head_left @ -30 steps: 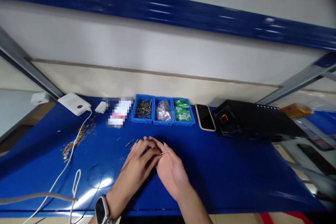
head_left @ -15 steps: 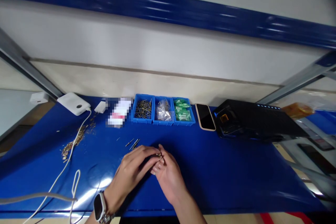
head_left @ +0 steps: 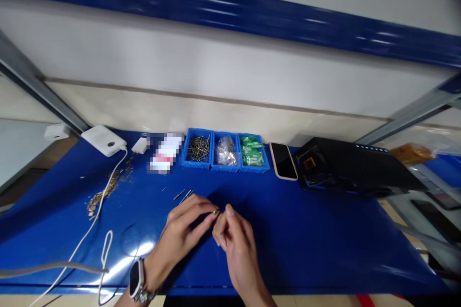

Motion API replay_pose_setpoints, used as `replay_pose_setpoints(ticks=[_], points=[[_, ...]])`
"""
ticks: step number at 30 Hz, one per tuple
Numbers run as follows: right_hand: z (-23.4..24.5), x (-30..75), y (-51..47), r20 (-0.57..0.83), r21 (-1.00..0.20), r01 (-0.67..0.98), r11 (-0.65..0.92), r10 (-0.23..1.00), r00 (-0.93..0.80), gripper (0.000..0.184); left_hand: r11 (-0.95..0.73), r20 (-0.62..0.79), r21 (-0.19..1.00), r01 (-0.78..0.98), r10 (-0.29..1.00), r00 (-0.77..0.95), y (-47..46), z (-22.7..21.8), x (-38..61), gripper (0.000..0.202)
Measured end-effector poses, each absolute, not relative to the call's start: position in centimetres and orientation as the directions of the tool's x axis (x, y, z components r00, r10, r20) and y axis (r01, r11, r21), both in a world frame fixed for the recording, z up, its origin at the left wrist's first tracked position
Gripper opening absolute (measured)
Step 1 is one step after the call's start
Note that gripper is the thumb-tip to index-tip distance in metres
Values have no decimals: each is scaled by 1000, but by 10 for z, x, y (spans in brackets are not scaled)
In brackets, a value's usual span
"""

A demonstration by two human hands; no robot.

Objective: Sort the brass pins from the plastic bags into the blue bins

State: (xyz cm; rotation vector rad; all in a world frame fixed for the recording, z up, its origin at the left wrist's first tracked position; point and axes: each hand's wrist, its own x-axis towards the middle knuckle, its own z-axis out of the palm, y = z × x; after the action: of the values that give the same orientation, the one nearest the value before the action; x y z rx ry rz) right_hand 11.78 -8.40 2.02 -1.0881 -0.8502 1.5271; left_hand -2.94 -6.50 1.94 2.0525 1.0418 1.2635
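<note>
My left hand [head_left: 189, 223], with a watch on its wrist, is closed in a pinch on a small brass-coloured metal piece [head_left: 216, 212] between thumb and index finger. Close to its right, my right hand [head_left: 237, 242] has its fingers curled in and its thumb pointing up; whatever those fingers hold, if anything, is hidden. A few thin metal pins [head_left: 186, 196] lie on the blue tabletop [head_left: 302, 244] just beyond my left hand.
Three blue bins stand in a row behind: metal pins [head_left: 198, 149], clear bags [head_left: 226, 151], green bags [head_left: 252, 151]. Rightward are a phone [head_left: 284, 161] and a black device [head_left: 356, 165]. On the left lie a white cable [head_left: 104, 192], metal scraps [head_left: 94, 201] and a white box [head_left: 103, 140].
My hands have parted slightly. My right hand has drawn back to the right and curled its fingers, while my left keeps its pinch on the brass-coloured piece.
</note>
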Motion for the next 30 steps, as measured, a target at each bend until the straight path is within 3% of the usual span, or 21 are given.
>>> replay_pose_setpoints(ticks=[5, 7, 9, 12, 18, 30], points=[[-4, 133, -82, -181, -961, -208, -180, 983, -17, 49, -532, 577, 700, 476, 815, 62, -28, 47, -38, 3], [-11, 134, -82, -187, -968, -168, -188, 982, -22, 49, -411, 528, 682, 605, 849, -20, 2, 58, -42, 14], [-15, 135, -84, -209, -969, -127, -213, 977, -44, 49, -224, 346, 626, 747, 938, -8, 28, 63, -47, 29], [-18, 137, -88, -236, -968, -67, -241, 969, -69, 50, -175, 261, 601, 779, 965, 16, 40, 55, -55, 40], [-24, 144, -92, -209, -976, -28, -214, 970, -123, 47, -173, 71, 577, 798, 984, 161, -28, 7, -79, 22], [-23, 141, -95, -172, -985, 55, -165, 971, -164, 45, -280, 96, 502, 819, 958, 268, -41, -4, -82, 15]])
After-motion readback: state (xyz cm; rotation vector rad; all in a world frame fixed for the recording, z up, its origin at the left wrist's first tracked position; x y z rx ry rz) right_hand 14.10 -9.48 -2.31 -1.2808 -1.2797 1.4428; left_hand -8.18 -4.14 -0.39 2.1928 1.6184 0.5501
